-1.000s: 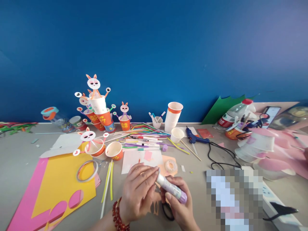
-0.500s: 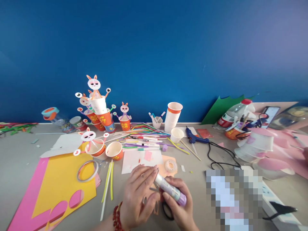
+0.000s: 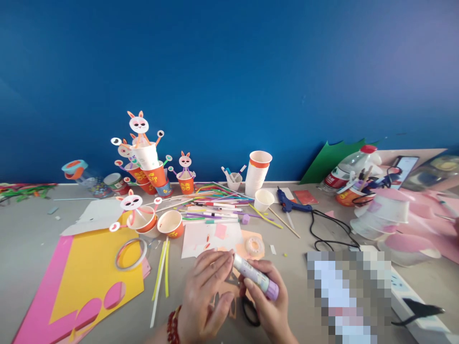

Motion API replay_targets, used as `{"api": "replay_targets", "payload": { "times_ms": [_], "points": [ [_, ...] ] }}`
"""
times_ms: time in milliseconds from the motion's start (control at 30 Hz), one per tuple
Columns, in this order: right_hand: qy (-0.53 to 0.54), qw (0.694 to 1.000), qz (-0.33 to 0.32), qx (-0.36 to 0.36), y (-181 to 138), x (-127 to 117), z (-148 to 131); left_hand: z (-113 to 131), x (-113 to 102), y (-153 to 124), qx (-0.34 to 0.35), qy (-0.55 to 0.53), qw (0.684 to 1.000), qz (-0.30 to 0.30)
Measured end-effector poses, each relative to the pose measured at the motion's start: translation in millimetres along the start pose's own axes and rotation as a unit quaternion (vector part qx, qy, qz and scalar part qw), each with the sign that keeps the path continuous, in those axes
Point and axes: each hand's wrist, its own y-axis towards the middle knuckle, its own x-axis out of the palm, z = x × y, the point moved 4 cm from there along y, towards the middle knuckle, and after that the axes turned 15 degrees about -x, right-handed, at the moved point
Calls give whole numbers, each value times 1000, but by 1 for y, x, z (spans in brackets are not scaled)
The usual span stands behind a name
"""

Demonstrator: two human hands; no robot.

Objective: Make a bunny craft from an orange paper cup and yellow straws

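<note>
My right hand [image 3: 268, 294] is wrapped around a glue stick [image 3: 253, 276] with a white barrel and a purple base, tilted up to the left. Its white end meets the index fingertip of my left hand [image 3: 208, 294]. The left fingers lie stretched out together, the thumb apart; any small piece on that fingertip is too small to make out. A red bead bracelet [image 3: 174, 325] circles the left wrist. Beneath the hands lie scissors with a black handle [image 3: 250, 311] and peach paper with cut-out holes [image 3: 232, 308], both partly hidden.
Rabbit-faced paper cups [image 3: 143, 217] stand at the left behind yellow paper [image 3: 89, 258] and a tape ring [image 3: 118, 253]. Markers [image 3: 215, 210] and a cup stack [image 3: 256, 174] are ahead. To the right are a glue gun [image 3: 292, 205], its black cable and a power strip [image 3: 412, 296].
The glue stick and my right hand have shifted very slightly right. A second small orange piece now shows on the white sheet beyond my left hand.
</note>
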Motion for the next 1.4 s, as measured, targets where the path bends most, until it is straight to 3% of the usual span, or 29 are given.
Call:
{"api": "replay_targets", "payload": {
  "times_ms": [133,333,533,833,1400],
  "points": [
    [-35,999,-31,-25,2,-5,1,-4,0,2,-16,-12,1000,-1],
    [-128,970,-123,-163,9,-6,-10,-8,0,4,-18,-12,1000,-9],
    [-144,971,-108,-156,14,-1,-17,-10,0,2,-29,-31,999,1],
    [-161,950,-159,-217,15,9,-25,-14,-1,3,-38,-15,999,18],
    [-223,933,-173,-224,18,16,-31,-18,3,1,-49,-24,998,26]
  ]
}}
